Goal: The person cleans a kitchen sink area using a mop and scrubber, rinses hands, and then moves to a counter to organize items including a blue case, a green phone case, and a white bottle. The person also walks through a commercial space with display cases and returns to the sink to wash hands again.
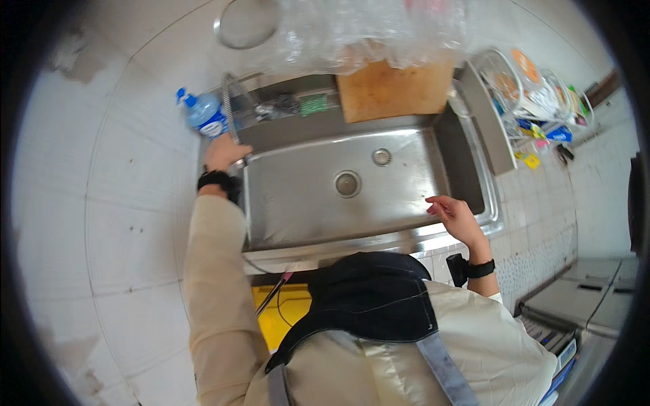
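A wide stainless steel sink (304, 208) lies before me, with a round drain (347, 183) and a smaller strainer (382, 157) in its floor. My left hand (226, 152) is at the sink's left rim, closed around the lower end of a ribbed metal faucet hose (228, 109). A bit of chrome shows beside the fingers; the rest is hidden by the hand. Just behind that hand stands a blue pump bottle (207, 114) of liquid soap. Over the near right part of the sink hangs my right hand (457, 219), fingers loosely bent and holding nothing.
A wooden cutting board (398, 94) leans at the sink's back, below hanging clear plastic bags (355, 35). A green scouring pad (313, 104) lies on the back ledge. At right, wire baskets (538, 99) hold packets. Under the sink is something yellow (284, 309).
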Demonstrator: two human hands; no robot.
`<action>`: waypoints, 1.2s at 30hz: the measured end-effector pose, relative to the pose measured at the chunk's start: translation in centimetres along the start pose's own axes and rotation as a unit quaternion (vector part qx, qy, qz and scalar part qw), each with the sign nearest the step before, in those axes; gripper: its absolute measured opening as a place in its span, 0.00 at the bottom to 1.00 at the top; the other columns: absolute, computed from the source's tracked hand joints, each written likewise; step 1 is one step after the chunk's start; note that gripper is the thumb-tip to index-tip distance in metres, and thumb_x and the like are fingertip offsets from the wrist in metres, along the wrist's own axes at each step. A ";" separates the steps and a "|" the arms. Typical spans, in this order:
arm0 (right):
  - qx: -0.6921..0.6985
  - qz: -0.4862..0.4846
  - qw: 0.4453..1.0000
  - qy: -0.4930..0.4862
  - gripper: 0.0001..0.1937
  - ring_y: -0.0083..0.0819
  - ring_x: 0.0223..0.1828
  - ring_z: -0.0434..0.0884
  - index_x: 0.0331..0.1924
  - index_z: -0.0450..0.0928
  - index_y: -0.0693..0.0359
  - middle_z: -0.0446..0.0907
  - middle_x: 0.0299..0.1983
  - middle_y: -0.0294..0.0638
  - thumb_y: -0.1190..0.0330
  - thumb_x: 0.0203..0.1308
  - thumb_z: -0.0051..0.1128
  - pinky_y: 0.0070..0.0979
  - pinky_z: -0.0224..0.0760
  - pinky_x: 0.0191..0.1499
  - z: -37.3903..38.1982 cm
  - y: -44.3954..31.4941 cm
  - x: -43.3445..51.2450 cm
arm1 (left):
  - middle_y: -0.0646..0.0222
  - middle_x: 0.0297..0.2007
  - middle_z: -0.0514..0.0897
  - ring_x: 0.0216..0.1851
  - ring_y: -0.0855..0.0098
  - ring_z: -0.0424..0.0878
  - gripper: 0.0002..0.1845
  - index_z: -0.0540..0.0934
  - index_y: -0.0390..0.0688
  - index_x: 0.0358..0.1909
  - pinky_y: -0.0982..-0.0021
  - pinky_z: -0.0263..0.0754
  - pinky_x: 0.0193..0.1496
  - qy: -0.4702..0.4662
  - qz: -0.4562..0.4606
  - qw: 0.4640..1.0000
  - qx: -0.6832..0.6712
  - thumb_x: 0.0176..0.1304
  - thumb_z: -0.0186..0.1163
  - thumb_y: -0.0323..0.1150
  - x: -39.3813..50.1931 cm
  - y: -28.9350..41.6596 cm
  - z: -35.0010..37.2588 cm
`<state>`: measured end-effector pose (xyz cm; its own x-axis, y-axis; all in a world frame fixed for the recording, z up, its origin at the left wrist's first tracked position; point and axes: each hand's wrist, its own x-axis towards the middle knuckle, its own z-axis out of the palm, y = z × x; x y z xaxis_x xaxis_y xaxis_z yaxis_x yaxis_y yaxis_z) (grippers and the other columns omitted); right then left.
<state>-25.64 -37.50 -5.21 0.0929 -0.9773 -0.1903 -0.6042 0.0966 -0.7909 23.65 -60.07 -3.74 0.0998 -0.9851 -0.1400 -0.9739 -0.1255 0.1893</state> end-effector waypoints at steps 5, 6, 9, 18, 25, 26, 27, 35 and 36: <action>0.035 0.005 0.999 0.035 0.12 0.27 0.37 0.82 0.50 0.76 0.65 0.83 0.34 0.44 0.72 0.64 0.47 0.23 0.74 0.41 -1.4 2.1 -1.1 | 0.60 0.35 0.83 0.33 0.67 0.82 0.28 0.78 0.37 0.44 0.65 0.78 0.35 -0.099 -0.060 0.981 -0.158 0.41 0.68 0.43 -2.1 2.8 -1.2; 0.041 0.009 0.998 0.043 0.13 0.26 0.37 0.82 0.50 0.75 0.65 0.83 0.34 0.44 0.72 0.64 0.47 0.23 0.73 0.42 -1.6 2.4 -0.9 | 0.62 0.34 0.83 0.32 0.69 0.82 0.27 0.78 0.37 0.43 0.66 0.79 0.32 -0.100 -0.076 0.975 -0.182 0.41 0.68 0.42 -2.2 2.5 -1.1; 0.049 0.009 0.996 0.075 0.13 0.25 0.38 0.81 0.52 0.74 0.64 0.83 0.34 0.43 0.72 0.65 0.47 0.22 0.72 0.43 -2.6 3.1 -0.3 | 0.67 0.34 0.83 0.31 0.71 0.81 0.25 0.77 0.39 0.43 0.70 0.78 0.29 -0.121 -0.029 0.968 -0.220 0.43 0.69 0.41 -1.3 2.0 -0.2; 0.033 -0.046 0.992 0.115 0.13 0.24 0.38 0.80 0.52 0.74 0.64 0.83 0.35 0.42 0.72 0.66 0.46 0.21 0.71 0.44 -3.3 1.0 2.7 | 0.70 0.34 0.83 0.31 0.76 0.80 0.26 0.73 0.43 0.46 0.67 0.79 0.34 -0.158 -0.063 0.938 -0.302 0.49 0.69 0.44 -2.1 3.7 0.1; 0.036 -0.069 0.996 0.049 0.13 0.23 0.37 0.80 0.52 0.75 0.62 0.83 0.34 0.43 0.69 0.66 0.47 0.20 0.72 0.41 -2.6 -1.9 5.4 | 0.66 0.36 0.82 0.34 0.71 0.82 0.27 0.73 0.41 0.46 0.65 0.80 0.32 -0.158 -0.079 0.934 -0.311 0.48 0.70 0.43 -2.5 3.7 0.1; 0.037 -0.058 0.997 0.043 0.13 0.27 0.36 0.81 0.51 0.76 0.62 0.83 0.35 0.44 0.68 0.65 0.49 0.22 0.72 0.41 -2.4 -1.7 5.6 | 0.66 0.36 0.81 0.35 0.70 0.82 0.27 0.73 0.40 0.46 0.64 0.80 0.32 -0.154 -0.082 0.934 -0.313 0.48 0.70 0.43 -2.3 3.8 0.1; 0.004 -0.051 0.999 0.011 0.13 0.29 0.37 0.82 0.51 0.76 0.62 0.83 0.36 0.45 0.67 0.65 0.49 0.23 0.72 0.41 -2.5 -1.2 5.9 | 0.65 0.36 0.82 0.35 0.70 0.82 0.27 0.73 0.40 0.46 0.64 0.80 0.32 -0.155 -0.077 0.933 -0.316 0.47 0.70 0.43 -2.4 3.9 0.0; -0.161 -0.007 0.973 -0.165 0.17 0.37 0.40 0.82 0.49 0.77 0.62 0.82 0.40 0.47 0.62 0.59 0.52 0.30 0.73 0.44 -1.5 8.1 17.2 | 0.68 0.36 0.83 0.33 0.73 0.81 0.26 0.74 0.45 0.45 0.64 0.80 0.35 -0.181 -0.083 0.935 -0.293 0.48 0.70 0.47 -1.3 4.2 0.0; -0.074 0.035 0.979 -0.188 0.17 0.33 0.42 0.81 0.50 0.76 0.62 0.82 0.40 0.45 0.61 0.62 0.49 0.29 0.73 0.44 -0.6 9.8 19.6 | 0.67 0.36 0.83 0.32 0.72 0.81 0.27 0.74 0.43 0.45 0.64 0.80 0.34 -0.180 -0.079 0.936 -0.293 0.47 0.70 0.46 -0.9 4.4 0.1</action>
<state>-30.20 -55.80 -16.33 0.3149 -0.8276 -0.4647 -0.7255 0.1058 -0.6800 19.22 -59.69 -2.84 0.0553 -0.8589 -0.5092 -0.6632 -0.4128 0.6244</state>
